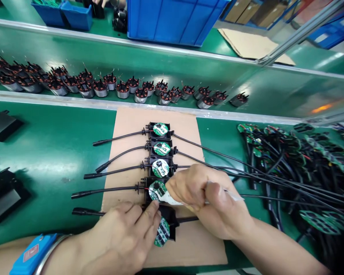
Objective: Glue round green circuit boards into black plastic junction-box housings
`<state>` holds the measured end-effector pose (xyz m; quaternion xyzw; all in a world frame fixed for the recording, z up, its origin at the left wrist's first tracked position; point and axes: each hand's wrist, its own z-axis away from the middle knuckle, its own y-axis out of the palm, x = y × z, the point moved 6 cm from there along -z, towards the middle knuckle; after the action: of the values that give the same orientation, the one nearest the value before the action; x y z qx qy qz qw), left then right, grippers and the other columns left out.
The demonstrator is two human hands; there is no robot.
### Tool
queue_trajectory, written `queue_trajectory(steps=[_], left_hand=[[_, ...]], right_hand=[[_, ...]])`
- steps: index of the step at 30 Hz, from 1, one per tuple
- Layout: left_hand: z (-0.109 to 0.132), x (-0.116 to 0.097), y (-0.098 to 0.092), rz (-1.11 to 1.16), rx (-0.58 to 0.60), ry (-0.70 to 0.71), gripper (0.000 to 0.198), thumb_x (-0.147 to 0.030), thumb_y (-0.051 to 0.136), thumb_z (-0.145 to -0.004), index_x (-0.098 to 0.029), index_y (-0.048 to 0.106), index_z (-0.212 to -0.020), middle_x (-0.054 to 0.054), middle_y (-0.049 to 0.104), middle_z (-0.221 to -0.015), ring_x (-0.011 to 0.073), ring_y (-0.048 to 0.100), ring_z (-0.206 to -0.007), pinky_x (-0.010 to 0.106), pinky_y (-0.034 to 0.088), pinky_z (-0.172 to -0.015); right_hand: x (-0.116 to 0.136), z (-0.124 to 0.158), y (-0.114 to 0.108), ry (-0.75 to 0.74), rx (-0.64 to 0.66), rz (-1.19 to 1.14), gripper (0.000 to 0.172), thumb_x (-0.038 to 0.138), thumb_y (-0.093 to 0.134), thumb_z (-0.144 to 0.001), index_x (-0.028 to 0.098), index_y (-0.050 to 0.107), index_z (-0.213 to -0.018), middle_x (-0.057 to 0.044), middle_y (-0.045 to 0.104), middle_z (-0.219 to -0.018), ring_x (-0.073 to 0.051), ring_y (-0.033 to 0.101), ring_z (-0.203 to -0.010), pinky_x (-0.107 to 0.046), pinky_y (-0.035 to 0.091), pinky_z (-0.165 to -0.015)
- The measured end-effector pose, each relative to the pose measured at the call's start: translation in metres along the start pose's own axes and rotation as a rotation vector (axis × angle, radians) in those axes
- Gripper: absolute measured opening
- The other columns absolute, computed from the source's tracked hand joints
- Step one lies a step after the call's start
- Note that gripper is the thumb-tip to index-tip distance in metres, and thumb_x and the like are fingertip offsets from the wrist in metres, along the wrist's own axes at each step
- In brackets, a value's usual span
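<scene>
My right hand (209,198) is closed around a white squeeze tube (173,199), its crumpled end poking out behind my fist. The tube's front end is over the fourth round green circuit board (157,190), which lies in a black housing. Fingers stretched out, my left hand (126,229) lies over the nearest housing, with a fingertip at the fourth board's lower edge. Partly beneath those fingers is the nearest circuit board (163,232). Three farther boards, such as the middle one (160,168), carry white paste and sit in their own housings in a column.
Cardboard (186,252) lies under the housings. Black cables (111,170) run out leftward, others rightward toward a heap of wired boards (275,152). Motor stators (123,89) line the ledge behind. Black housings (5,194) lie at left; a blue crate (174,23) stands beyond.
</scene>
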<state>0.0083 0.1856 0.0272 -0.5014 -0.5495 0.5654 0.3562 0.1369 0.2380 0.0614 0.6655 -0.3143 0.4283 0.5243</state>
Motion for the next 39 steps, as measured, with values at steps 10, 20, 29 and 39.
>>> queue_trajectory(steps=[10, 20, 29, 39], left_hand=[[0.001, 0.0, 0.003, -0.011, 0.002, -0.011, 0.044, -0.018, 0.042, -0.085, -0.01, 0.058, -0.125, 0.017, 0.054, -0.135, 0.024, 0.063, -0.085, 0.035, 0.049, -0.065], [-0.001, 0.001, -0.001, 0.001, 0.024, 0.007, 0.042, -0.019, 0.042, -0.087, -0.009, 0.057, -0.125, 0.018, 0.054, -0.134, 0.0229, 0.064, -0.079, 0.034, 0.049, -0.062], [-0.01, -0.004, -0.031, 0.06, 0.007, 0.004, 0.039, -0.016, 0.044, -0.084, -0.009, 0.059, -0.12, 0.014, 0.065, -0.117, 0.0227, 0.063, -0.082, 0.034, 0.053, -0.066], [0.009, 0.005, -0.084, 0.02, -0.132, -0.591, 0.013, -0.023, 0.047, -0.084, -0.019, 0.059, -0.082, 0.004, 0.058, -0.07, 0.0212, 0.056, -0.064, 0.038, 0.048, -0.062]], right_hand=[[0.009, 0.001, -0.011, -0.054, -0.05, 0.037, 0.037, 0.043, 0.051, -0.091, 0.019, 0.044, -0.064, 0.004, 0.029, -0.054, -0.009, 0.027, -0.048, -0.028, 0.022, -0.048], [0.005, -0.007, -0.012, -0.112, -0.033, 0.101, 0.039, 0.045, 0.048, -0.092, 0.02, 0.043, -0.064, 0.004, 0.03, -0.054, -0.01, 0.028, -0.048, -0.028, 0.023, -0.048], [0.035, 0.02, -0.011, -0.112, -0.096, 0.078, 0.042, 0.051, 0.052, -0.089, 0.02, 0.041, -0.064, 0.004, 0.03, -0.053, -0.01, 0.029, -0.047, -0.029, 0.027, -0.049], [0.007, 0.037, 0.026, -0.12, 0.087, -0.07, 0.037, 0.047, 0.045, -0.093, 0.02, 0.039, -0.067, 0.004, 0.03, -0.053, -0.008, 0.026, -0.045, -0.027, 0.023, -0.046]])
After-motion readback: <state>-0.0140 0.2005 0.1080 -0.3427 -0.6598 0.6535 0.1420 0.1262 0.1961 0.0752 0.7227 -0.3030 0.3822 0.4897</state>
